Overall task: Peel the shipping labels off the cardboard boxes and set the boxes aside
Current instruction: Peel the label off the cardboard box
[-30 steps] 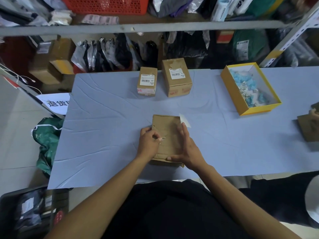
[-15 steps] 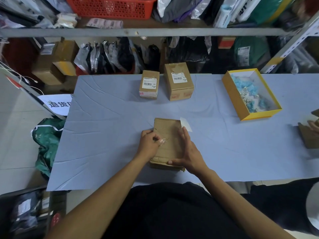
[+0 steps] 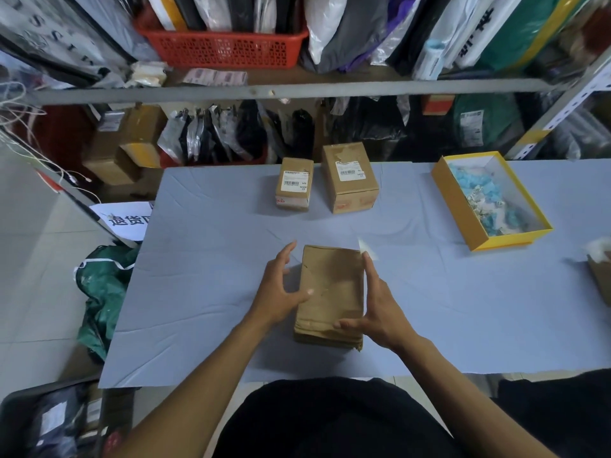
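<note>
The left hand is spread wide at the left side of the bare cardboard box, its fingers straight and lifted off the cardboard, only the thumb tip touching the top face; the right hand lies flat against the right side of the same box, fingers straight along the edge and thumb reaching across the near corner; the two hands are apart, one on each side, neither one curled round anything. A pale peeled label shows at the tips of the right fingers, by the far right corner of the box; whether the fingers hold it cannot be told. The box lies flat on the blue table cover, near the person's edge and about midway across, its brown top scuffed and creased. Farther back stand two more boxes side by side, a small labelled box on the left and a larger labelled box on the right, each with a white barcode label on top. Well to the right sits an open yellow box with blue and white scraps inside; at the far right edge another brown box is partly cut off. Behind the table a metal shelf carries a red basket and packed mailer bags.
</note>
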